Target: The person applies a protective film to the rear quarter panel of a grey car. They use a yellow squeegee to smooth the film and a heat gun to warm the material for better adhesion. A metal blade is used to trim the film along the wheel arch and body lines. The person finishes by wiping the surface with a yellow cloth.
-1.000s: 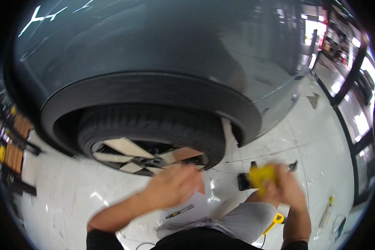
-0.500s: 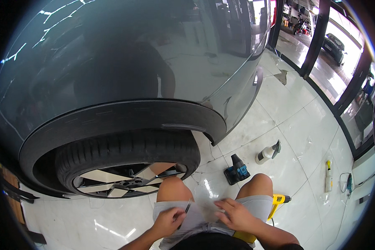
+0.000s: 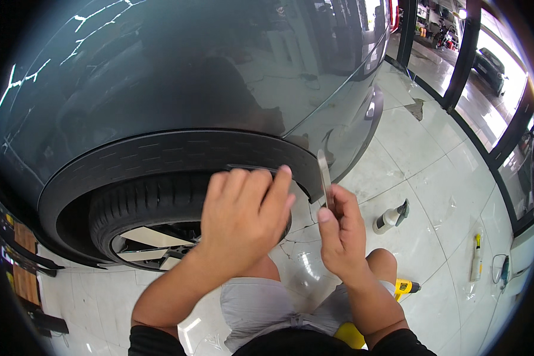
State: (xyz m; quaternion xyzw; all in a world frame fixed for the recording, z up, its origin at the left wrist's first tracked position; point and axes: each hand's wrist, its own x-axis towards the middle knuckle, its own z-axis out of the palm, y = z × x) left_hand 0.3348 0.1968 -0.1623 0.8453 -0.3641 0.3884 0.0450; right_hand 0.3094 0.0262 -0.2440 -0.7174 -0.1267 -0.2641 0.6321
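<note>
My right hand (image 3: 344, 240) is closed, with thumb and fingers gripping a slim flat metal tool (image 3: 324, 172) that has a rounded tip and points upward. My left hand (image 3: 237, 207) is raised in front of the tire, back of the hand toward me. Its index finger stretches toward the lower edge of the black wheel-arch trim (image 3: 178, 148); the other fingers bend away and their tips are hidden. Whether it touches the trim, I cannot tell. Behind that hand lie part of the tire (image 3: 142, 199) and the wheel rim (image 3: 151, 237). The grey car body panel (image 3: 190, 71) rises above.
On the tiled floor (image 3: 421, 160) to the right stands a white spray bottle (image 3: 387, 219). A yellow heat gun (image 3: 404, 287) lies by my right knee. Farther right are a yellow-tipped tube (image 3: 476, 258) and a corded tool (image 3: 504, 270). Dark-framed glass doors (image 3: 463, 59) stand beyond.
Both hands have risen from my lap toward the wheel arch. The slim tool, earlier by my left hand, is now upright in my right hand. The blue cordless tool is now hidden.
</note>
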